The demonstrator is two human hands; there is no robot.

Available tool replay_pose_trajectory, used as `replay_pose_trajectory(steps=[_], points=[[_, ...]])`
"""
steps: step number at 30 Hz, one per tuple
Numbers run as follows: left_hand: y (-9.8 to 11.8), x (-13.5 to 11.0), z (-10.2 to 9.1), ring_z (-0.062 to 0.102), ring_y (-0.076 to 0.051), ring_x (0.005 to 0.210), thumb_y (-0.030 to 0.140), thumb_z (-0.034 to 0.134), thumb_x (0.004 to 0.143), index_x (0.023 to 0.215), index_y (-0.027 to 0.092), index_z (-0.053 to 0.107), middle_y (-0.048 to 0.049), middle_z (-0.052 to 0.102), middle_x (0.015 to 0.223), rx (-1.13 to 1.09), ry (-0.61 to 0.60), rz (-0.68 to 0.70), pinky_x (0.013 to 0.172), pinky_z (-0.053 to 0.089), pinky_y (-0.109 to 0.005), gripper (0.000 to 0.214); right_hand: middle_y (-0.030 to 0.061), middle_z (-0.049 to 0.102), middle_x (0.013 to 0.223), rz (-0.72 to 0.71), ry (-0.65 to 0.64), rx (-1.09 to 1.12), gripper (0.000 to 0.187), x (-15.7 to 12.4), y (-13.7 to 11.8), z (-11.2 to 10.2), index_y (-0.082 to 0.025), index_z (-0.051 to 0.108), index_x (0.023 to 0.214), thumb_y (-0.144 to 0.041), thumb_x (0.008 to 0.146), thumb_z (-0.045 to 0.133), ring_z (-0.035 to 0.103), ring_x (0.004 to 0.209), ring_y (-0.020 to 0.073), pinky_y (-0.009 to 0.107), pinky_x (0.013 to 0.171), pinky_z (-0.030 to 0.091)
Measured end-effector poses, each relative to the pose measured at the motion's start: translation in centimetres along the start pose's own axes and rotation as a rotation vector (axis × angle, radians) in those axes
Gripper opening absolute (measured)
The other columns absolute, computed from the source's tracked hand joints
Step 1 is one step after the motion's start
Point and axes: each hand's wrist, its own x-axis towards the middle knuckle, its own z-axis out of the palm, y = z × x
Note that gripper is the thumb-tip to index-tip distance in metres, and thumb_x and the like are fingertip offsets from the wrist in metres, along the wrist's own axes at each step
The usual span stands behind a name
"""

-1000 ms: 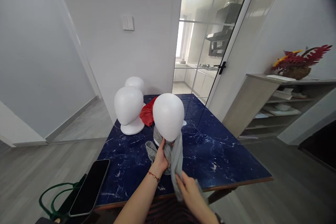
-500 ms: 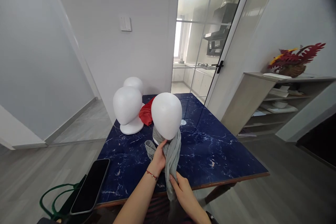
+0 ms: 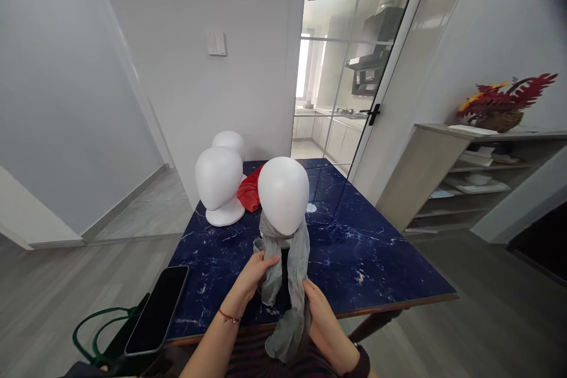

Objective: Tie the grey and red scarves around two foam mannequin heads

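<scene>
A grey scarf (image 3: pixel 298 252) hangs around the neck of a white mannequin head (image 3: pixel 283 195) on the blue marbled table (image 3: pixel 349 254). Its two ends come down the front, apart from each other. My left hand (image 3: pixel 256 271) is closed on the left end, thumb on top of the cloth. The right end runs longer, past the table's front edge, and my right hand (image 3: pixel 316 304) grips it from the side; some of those fingers are hidden behind the cloth.
Two more white mannequin heads (image 3: pixel 219 178) stand at the table's back left, beside a red cloth (image 3: pixel 250 190). A phone (image 3: pixel 158 309) and a green-handled bag (image 3: pixel 104 342) are at the near left. A white round spot (image 3: pixel 311 208) shows behind the front head.
My left hand has moved down and left from under the head's chin, drawing the left scarf end away from the right one. The right end now hangs spread wider near my right hand.
</scene>
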Motion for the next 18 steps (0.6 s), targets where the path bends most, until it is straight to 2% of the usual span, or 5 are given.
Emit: replay_pose_trajectory(steps=[5,8,12,15,18], points=[[0.8,-2.0,0.2,0.066,-0.017,0.063,0.020,0.058,0.080,0.088,0.007,0.064,-0.0090,0.069,0.071,-0.541,-0.051,-0.216,0.066,0.054,-0.028,0.016,0.0032,0.071,0.084,0.082,-0.054,0.186,0.031,-1.1,-1.8,1.1,-0.020,0.068,0.088,-0.044,0.069,0.071,0.064,0.076,0.0205,0.030,0.069,0.048],[0.5,-2.9,0.4,0.067,-0.015,0.064,0.018,0.051,0.084,0.091,0.003,0.062,-0.0138,0.070,0.078,-0.699,-0.089,-0.336,0.064,0.055,-0.023,0.020,0.0041,0.071,0.090,0.084,-0.070,0.223,0.032,-1.2,-2.0,1.2,-0.019,0.067,0.095,-0.038,0.070,0.072,0.065,0.081,0.0203,0.029,0.072,0.048],[-0.3,-4.2,0.5,0.069,-0.017,0.065,0.019,0.050,0.085,0.099,0.003,0.060,-0.0161,0.070,0.082,-0.756,-0.014,-0.424,0.056,0.056,-0.021,0.023,0.0042,0.071,0.083,0.101,0.029,0.253,0.034,-0.7,-1.7,0.7,-0.016,0.067,0.092,-0.034,0.065,0.077,0.066,0.081,0.0214,0.030,0.074,0.049],[-0.7,-4.9,0.8,0.069,-0.017,0.064,0.020,0.050,0.086,0.102,0.006,0.059,-0.0146,0.071,0.082,-0.726,0.113,-0.372,0.050,0.055,-0.020,0.023,0.0031,0.071,0.081,0.085,0.095,0.286,0.034,-0.2,-1.7,0.9,-0.017,0.066,0.091,-0.034,0.064,0.077,0.066,0.077,0.0204,0.030,0.071,0.049],[-1.4,-5.2,1.1,0.068,-0.017,0.062,0.022,0.054,0.084,0.097,0.006,0.062,-0.0140,0.071,0.079,-0.648,0.215,-0.294,0.052,0.055,-0.022,0.022,0.0021,0.069,0.070,0.113,0.055,0.296,0.027,0.3,-1.4,1.7,-0.016,0.065,0.082,-0.035,0.065,0.075,0.065,0.066,0.0191,0.030,0.066,0.049]])
